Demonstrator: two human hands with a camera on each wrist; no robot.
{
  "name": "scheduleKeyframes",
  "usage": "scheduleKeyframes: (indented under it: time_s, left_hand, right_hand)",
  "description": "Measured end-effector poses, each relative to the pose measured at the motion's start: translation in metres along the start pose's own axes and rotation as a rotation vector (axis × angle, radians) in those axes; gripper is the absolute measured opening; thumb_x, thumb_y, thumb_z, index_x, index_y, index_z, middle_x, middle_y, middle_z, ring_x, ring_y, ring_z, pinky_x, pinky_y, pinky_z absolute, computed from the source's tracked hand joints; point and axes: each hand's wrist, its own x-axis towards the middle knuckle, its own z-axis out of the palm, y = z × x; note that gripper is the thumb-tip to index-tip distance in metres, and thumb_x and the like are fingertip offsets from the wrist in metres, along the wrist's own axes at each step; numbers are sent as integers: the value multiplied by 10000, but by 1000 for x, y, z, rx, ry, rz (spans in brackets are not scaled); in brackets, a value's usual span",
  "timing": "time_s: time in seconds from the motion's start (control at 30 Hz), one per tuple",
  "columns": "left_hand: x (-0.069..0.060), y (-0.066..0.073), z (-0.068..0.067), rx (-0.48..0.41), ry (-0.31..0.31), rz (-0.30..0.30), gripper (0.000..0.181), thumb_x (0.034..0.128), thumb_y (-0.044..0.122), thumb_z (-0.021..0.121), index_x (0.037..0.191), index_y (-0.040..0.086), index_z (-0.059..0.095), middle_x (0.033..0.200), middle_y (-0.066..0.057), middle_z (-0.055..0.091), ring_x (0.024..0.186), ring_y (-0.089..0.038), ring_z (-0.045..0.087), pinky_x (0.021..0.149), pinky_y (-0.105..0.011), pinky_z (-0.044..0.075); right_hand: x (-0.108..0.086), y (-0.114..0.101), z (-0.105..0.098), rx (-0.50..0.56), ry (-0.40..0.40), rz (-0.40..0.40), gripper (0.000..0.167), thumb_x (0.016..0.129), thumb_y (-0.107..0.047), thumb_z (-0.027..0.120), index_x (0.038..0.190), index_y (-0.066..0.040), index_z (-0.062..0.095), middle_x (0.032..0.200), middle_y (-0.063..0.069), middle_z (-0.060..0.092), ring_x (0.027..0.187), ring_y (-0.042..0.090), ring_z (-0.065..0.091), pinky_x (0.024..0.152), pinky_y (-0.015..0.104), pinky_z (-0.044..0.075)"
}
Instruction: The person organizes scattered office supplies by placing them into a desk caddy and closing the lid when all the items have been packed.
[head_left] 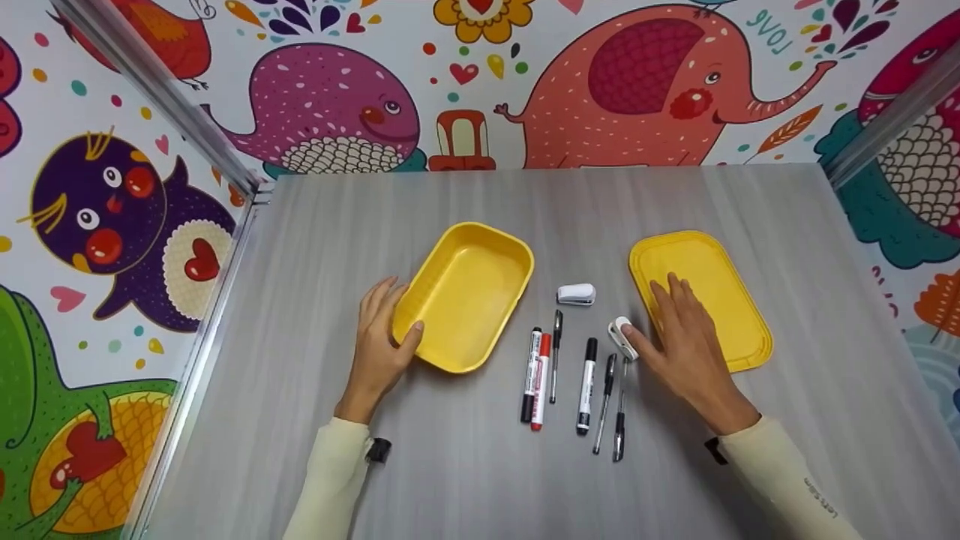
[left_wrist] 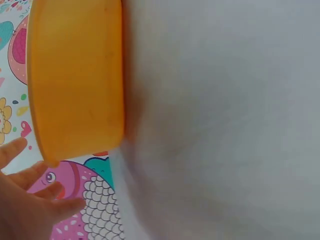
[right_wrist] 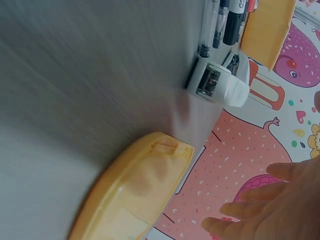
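Observation:
A yellow plastic box, open at the top, stands left of the table's middle. My left hand is at its left side, fingers spread and thumb by the near-left rim. The left wrist view shows the box wall and the spread fingers. My right hand is over a yellow lid, fingers extended and holding nothing. Its thumb appears beside a small white stapler; whether they touch I cannot tell. In the right wrist view, the fingers are apart from the lid.
Between box and lid lie another white stapler, a black marker, a red marker, a second black marker and several pens. Patterned walls and metal posts border the grey table.

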Motion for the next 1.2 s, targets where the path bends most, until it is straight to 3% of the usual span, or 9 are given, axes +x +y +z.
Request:
scheduleKeyframes:
  time_s: [0.13,0.37,0.67,0.87,1.0,1.2]
  left_hand:
    - [-4,-6,-1,-42,5,-21,585,969,183,747,1484,-65,625,1603,-273,524,1529,-437,437,1234,-678,350]
    - [-15,-12,-4,-125,6,-97,584,985,121,748,1524,-48,598,1622,-232,529,1530,-405,480,1262,-559,385]
    - [-22,-17,-3,-284,-13,-166,590,1002,40,723,1564,-37,561,1625,-240,519,1511,-391,503,1118,-629,520]
    - [-25,-16,-4,-294,-16,-197,605,997,48,716,1568,-53,547,1619,-237,531,1506,-406,503,1069,-469,584]
    - [-26,-15,-5,-331,-24,-208,606,1001,35,701,1568,-85,525,1620,-269,515,1514,-437,484,1078,-345,567]
    - [-26,-18,-6,-396,-36,-212,612,988,-31,683,1574,-87,517,1640,-271,487,1538,-426,454,1138,-399,529]
  right_hand:
    - [-3,1,4,28,31,-16,776,1006,-316,783,1609,63,474,1714,333,350,1585,563,297,1256,764,231]
    - [-5,3,12,46,47,-58,749,986,-277,818,1569,85,517,1644,341,451,1529,554,383,1233,752,288]
    - [-8,4,15,53,75,-98,739,958,-234,840,1549,94,542,1573,354,515,1472,542,449,1197,745,344]
    - [-9,5,16,64,66,-98,728,967,-232,833,1549,94,542,1569,351,516,1475,535,445,1202,733,340]
    - [-9,4,16,77,54,-93,724,972,-235,826,1554,88,542,1574,344,516,1477,529,445,1202,733,336]
    - [-10,5,18,87,48,-99,724,972,-222,828,1559,86,535,1570,349,514,1472,540,446,1197,746,339]
